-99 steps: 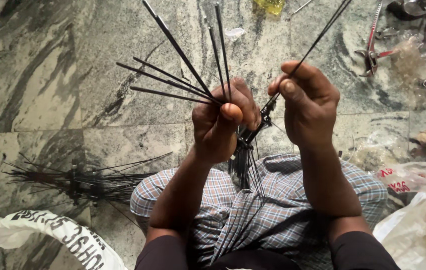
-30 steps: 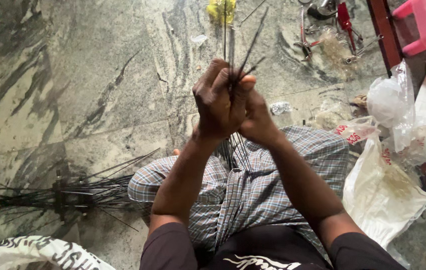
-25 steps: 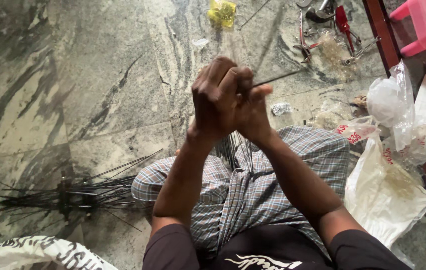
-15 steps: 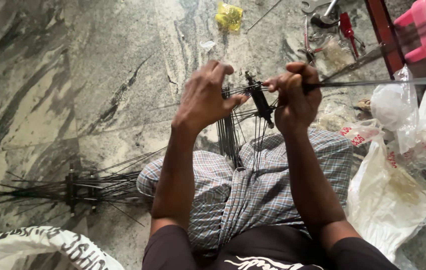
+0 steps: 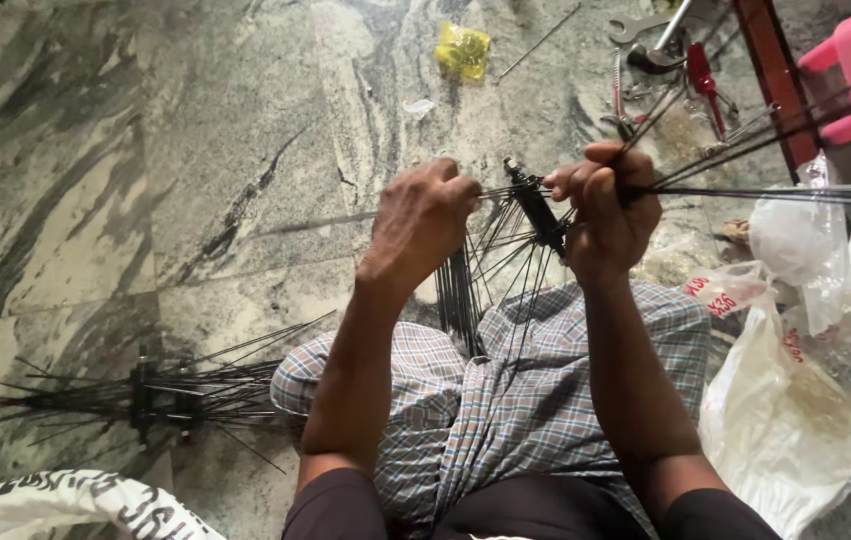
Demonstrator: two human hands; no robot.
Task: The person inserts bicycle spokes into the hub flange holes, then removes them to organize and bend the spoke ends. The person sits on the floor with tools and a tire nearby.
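1. Left hand (image 5: 424, 222): fingers curled, pinching thin black spokes (image 5: 506, 235) beside the hub (image 5: 536, 208).
2. Right hand (image 5: 608, 212): closed in a fist around a bundle of spokes that fans out to the right.
3. Hub: held between both hands, above the checked cloth (image 5: 506, 400) on the lap.
4. Second spoked hub (image 5: 146, 395): lying on the marble floor (image 5: 146, 150), near left.
5. Plastic bags (image 5: 796, 400): right; yellow wrapper (image 5: 463, 50) and tools (image 5: 666, 50): far.

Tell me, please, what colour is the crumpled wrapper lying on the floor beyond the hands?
The crumpled wrapper is yellow, seen clearly in the head view.
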